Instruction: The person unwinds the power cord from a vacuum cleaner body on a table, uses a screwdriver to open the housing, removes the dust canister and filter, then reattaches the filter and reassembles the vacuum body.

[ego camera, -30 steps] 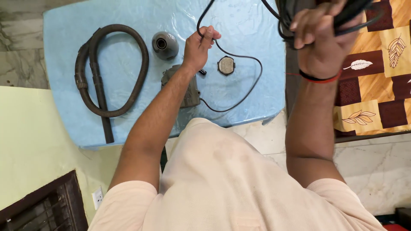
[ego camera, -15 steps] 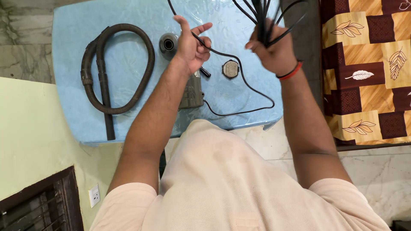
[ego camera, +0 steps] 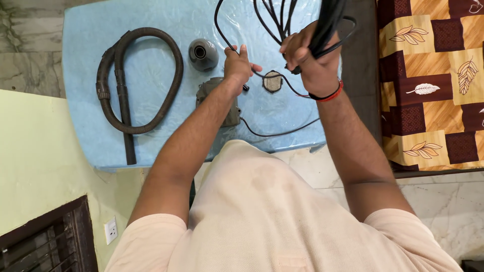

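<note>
Right hand gripping bundled black cord, left hand pinching a strand

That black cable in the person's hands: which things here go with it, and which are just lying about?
In hand:
black cable, bunched in the right hand
left hand, pinching a strand of it

Lying about:
corrugated hose
grey cone-shaped part
grey motor unit
small round filter
blue sheet

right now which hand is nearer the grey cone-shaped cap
Left. The left hand sits just right of the cap, pinching the cable. The right hand is farther right, gripping the coiled cable.
</note>
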Tool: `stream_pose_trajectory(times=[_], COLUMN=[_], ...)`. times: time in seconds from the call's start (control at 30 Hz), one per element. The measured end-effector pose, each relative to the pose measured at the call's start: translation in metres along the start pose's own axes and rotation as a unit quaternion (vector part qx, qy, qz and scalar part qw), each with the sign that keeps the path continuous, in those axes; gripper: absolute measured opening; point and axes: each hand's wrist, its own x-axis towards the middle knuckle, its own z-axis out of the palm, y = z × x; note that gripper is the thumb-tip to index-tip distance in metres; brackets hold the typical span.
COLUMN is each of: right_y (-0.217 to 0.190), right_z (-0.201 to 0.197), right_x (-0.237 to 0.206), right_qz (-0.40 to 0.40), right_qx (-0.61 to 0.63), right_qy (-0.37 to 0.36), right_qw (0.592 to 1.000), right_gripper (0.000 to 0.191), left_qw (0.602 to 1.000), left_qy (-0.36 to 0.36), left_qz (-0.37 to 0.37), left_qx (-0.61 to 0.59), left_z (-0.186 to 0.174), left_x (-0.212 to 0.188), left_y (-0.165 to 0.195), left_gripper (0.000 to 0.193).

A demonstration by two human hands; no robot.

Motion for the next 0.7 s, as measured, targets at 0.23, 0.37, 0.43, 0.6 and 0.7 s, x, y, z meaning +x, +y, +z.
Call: stream_pose_trajectory(times=[0.23, 0.37, 0.43, 0.6, 0.7], right_y=[0.006, 0.021, 0.025, 0.029, 0.029], right_z=[0.003, 0.007, 0.006, 0.002, 0.001], right_x=[0.006, -0.004, -0.006, -0.006, -0.005], right_qz=[-0.111, -0.198, -0.246, -0.332, -0.363], right_qx=[-0.401, -0.472, -0.494, -0.524, -0.506], right_qy=[-0.265, -0.299, -0.299, -0.317, -0.311], right_qw=[0.870, 0.805, 0.779, 0.718, 0.718], right_gripper=[0.022, 0.014, 0.014, 0.016, 0.018], left_qw=[0.924, 0.743, 0.865, 0.834, 0.812], left_qy=[-0.228, -0.363, -0.459, -0.482, -0.562], left_qz=[0.133, 0.463, 0.163, 0.238, 0.133], left_qx=[0.277, 0.320, 0.117, 0.125, -0.080], left_z=[-0.023, -0.038, -0.035, -0.034, -0.026], left_x=[0.033, 0.034, 0.019, -0.009, -0.012], left_y=[0.001, 0.017, 0.026, 0.048, 0.039], left_gripper=[0.048, 0.027, 0.031, 0.022, 0.025])
